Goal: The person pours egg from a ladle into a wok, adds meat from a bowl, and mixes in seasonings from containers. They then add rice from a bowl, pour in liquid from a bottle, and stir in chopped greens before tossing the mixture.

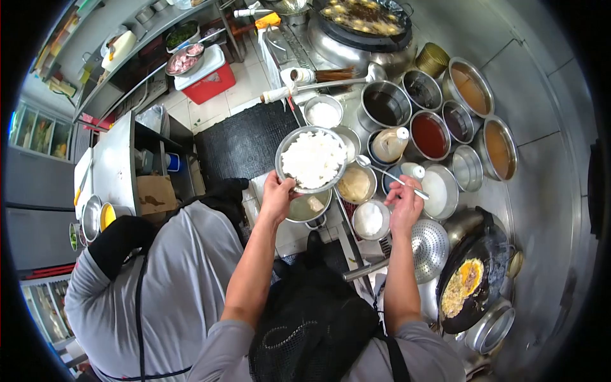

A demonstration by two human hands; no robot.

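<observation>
My left hand (276,196) grips the near rim of a round metal bowl (324,188), holding it up over the counter's left edge. White rice (312,158) fills the bowl. In my right hand (403,202) is a long-handled spoon (384,171), its small head pointing left toward the rice bowl. Below the spoon stand a container of pale yellowish seasoning (355,186) and a tub of white powder (369,220). On the right, a dark wok (487,280) contains egg and what looks like rice (463,288).
Sauce pots, including a red one (429,135), and squeeze bottles (389,145) crowd the counter. A perforated ladle (428,249) lies beside the wok. A large pan of frying food (363,18) is at the back. A co-worker in grey (184,274) stands close on my left.
</observation>
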